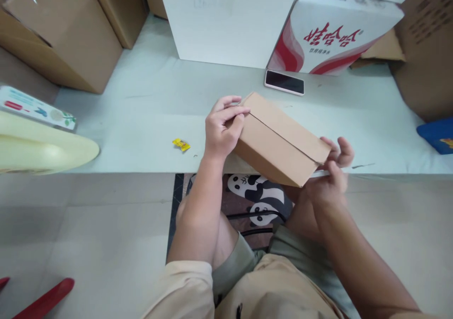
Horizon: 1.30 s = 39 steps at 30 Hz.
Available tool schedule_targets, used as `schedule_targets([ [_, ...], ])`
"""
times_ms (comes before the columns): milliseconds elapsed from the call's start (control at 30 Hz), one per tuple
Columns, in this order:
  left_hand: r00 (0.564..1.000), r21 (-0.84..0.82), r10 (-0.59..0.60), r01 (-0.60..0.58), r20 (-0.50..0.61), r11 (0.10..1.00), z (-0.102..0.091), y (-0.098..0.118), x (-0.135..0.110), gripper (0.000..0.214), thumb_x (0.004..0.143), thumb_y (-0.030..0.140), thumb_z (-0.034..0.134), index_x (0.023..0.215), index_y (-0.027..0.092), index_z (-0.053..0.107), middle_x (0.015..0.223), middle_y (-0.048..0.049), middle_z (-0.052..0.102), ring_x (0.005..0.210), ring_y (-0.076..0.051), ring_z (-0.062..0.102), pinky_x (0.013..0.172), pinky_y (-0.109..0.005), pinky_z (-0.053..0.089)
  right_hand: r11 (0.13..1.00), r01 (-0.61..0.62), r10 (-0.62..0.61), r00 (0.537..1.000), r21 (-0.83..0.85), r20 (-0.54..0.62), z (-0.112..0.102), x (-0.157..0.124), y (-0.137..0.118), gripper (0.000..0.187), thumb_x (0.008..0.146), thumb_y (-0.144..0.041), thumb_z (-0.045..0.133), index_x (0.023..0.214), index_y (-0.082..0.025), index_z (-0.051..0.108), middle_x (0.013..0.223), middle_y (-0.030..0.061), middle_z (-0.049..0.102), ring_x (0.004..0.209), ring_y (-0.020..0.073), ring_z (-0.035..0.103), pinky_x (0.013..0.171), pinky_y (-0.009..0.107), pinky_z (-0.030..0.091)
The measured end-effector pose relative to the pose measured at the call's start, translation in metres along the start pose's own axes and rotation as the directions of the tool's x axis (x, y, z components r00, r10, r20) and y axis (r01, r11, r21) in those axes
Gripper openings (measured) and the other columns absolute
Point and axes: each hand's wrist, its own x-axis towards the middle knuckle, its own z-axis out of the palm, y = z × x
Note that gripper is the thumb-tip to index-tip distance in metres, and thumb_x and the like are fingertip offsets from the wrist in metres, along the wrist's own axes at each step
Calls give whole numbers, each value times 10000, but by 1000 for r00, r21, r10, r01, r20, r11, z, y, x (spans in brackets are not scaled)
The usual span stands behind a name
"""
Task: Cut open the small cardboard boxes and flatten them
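Note:
A small brown cardboard box lies at a slant over the front edge of the table, with a straight seam between the flaps on its upper face. At its far left end my left hand is closed on the box, fingers and thumb lying on the corner by the seam. My right hand, slightly blurred, is at the near right end, with some fingers curled past the end face. Part of that hand's contact with the box is hidden. The underside of the box cannot be seen.
A phone lies beyond the box, before a white-and-red carton and a white box. A yellow wrapper is left of my hand. Large cardboard boxes stand at left; a blue object is at right.

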Motion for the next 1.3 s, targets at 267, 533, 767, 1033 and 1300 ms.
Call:
schedule_targets([
  [267,956,-106,-197,177,-218,978,-22,-21,8,161,881,310,626,870,277,783,1155,-17,731,1213,-226,631,1085,-402,496,941,-282,308,943,-187,125,-21,-17,9,486,800,-448,648,1267,-314,635,1337,43,663,1291,263,590,1164,533,361],
  [533,838,-275,-546,520,-22,809,-19,-25,-1,359,899,543,587,931,236,770,1041,-46,778,1068,-260,696,931,-435,556,992,5,49,905,-126,423,16,-8,0,784,867,-577,588,1560,-494,230,1650,-58,346,1547,235,311,1246,566,307],
  [767,493,39,-724,814,483,580,-11,0,-11,817,778,914,349,924,207,732,812,-134,765,620,-258,700,491,-341,469,961,147,-18,879,-236,476,25,3,-25,534,889,-576,575,1389,-390,588,1640,-51,367,1576,273,226,1296,553,203],
  [1033,309,496,-830,686,464,532,-12,3,-10,733,924,733,279,558,183,598,627,-146,707,552,-230,648,631,-374,510,886,342,-117,818,-312,563,31,25,-26,363,918,-359,598,1264,-323,702,1415,16,640,1449,291,470,1258,579,303],
  [1300,985,215,134,-108,-109,971,-22,-11,5,375,964,496,444,1164,274,671,1365,-67,649,1418,-257,477,1222,-489,341,724,676,-276,462,-133,843,81,20,-34,372,915,-237,535,1238,-266,715,1338,34,693,1339,249,580,1158,485,462],
])
